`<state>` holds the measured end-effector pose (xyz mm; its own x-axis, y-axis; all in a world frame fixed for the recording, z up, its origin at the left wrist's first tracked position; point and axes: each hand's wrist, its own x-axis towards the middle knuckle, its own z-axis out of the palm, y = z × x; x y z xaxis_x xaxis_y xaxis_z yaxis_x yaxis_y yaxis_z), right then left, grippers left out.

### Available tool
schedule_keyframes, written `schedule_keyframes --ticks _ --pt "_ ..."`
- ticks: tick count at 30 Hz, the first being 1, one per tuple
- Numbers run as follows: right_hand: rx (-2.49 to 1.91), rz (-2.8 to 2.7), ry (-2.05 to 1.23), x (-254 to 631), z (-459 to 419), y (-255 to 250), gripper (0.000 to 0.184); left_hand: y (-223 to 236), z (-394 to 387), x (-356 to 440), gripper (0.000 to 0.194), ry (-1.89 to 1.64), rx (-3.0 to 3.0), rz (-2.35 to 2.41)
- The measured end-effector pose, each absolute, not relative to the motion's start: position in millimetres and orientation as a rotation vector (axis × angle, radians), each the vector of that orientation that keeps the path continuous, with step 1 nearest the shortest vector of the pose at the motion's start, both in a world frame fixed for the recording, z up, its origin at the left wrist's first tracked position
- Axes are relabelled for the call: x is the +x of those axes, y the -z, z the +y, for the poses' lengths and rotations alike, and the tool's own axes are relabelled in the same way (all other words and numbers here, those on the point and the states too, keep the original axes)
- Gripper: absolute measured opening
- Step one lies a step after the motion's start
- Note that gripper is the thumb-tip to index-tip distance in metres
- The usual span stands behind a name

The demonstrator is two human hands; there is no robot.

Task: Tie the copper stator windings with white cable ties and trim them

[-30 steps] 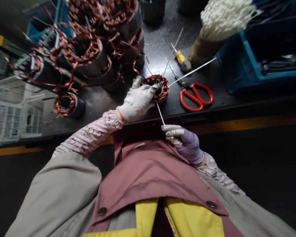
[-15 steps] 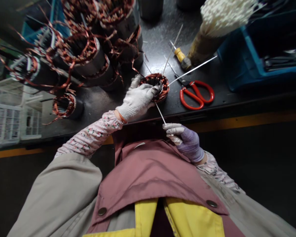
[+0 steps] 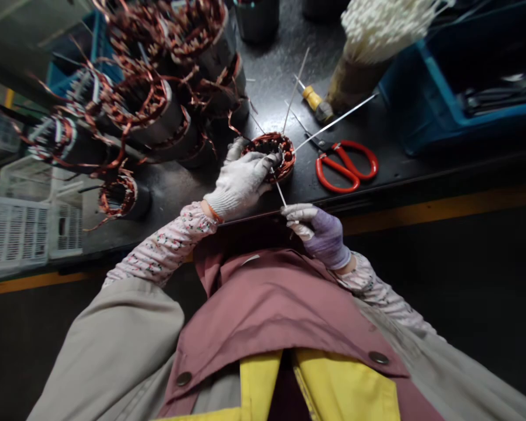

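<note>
A motor stator (image 3: 286,169) with copper windings stands near the front edge of the bench. My left hand (image 3: 241,178), in a white knit glove, lies over its left side with the fingers bent into the ring and the thumb side at the rim. My right hand (image 3: 315,230), in a purple and white glove, pinches the end of a thin white cable tie (image 3: 280,191) that runs up to the stator's front. Other white ties (image 3: 337,122) stick out from the stator's right and far sides. Under my left fingers the winding is hidden.
Red-handled scissors (image 3: 344,166) lie right of the stator, beside a yellow-handled pointed tool (image 3: 315,102). Behind stands a holder of white ties (image 3: 377,35); a blue bin (image 3: 429,123) is at right. Several wound stators (image 3: 158,114) crowd the left, near white crates (image 3: 17,228).
My right hand has moved a little up toward the stator, still pinching the tie, so less of the tie shows between them. My left hand stays on the stator; the whole view has shifted slightly.
</note>
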<state>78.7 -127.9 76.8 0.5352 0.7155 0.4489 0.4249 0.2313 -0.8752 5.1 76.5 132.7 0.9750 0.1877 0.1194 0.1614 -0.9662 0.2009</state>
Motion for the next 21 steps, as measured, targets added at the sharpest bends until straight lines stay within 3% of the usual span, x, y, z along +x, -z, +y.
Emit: schedule_keyframes --ticks 5,11,21 --pt "-1.445 -0.994 -0.194 85.1 -92.3 -77.6 0.007 -125.8 69.9 -3.6 0.051 -0.434 2.808 0.349" --pt "-1.507 -0.939 -0.106 83.3 -96.6 -91.3 0.005 -110.5 66.5 -6.1 0.024 -0.648 2.691 0.299" --pt "-1.688 -1.105 -0.213 99.6 -82.1 -107.8 0.010 -105.2 68.3 -3.7 0.028 -0.676 2.664 0.202"
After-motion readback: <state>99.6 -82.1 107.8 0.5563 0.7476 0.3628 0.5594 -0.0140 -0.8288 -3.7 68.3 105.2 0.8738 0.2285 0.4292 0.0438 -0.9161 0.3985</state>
